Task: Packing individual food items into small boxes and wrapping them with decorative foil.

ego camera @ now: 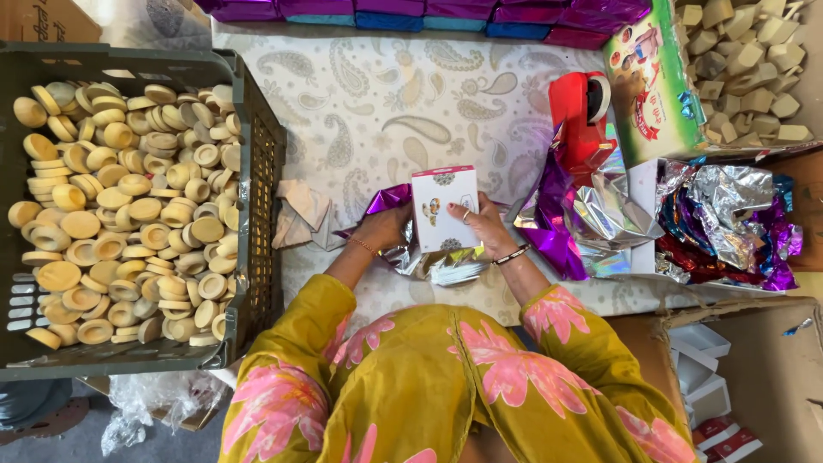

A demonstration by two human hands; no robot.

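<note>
A small white printed box (443, 208) with a pink top edge lies on a sheet of shiny purple and silver foil wrap (390, 199) on the patterned cloth. My left hand (383, 228) grips the box's left side and the foil under it. My right hand (483, 225) holds the box's right side, fingers curled over its edge. Crumpled foil bunches below the box near my wrists.
A dark plastic crate (257, 163) full of round wooden pieces stands at left. A red tape dispenser (581, 111), a heap of foil sheets (729, 223), a printed carton (651, 77), wooden blocks (746, 60) and wrapped purple boxes (411, 10) lie right and beyond.
</note>
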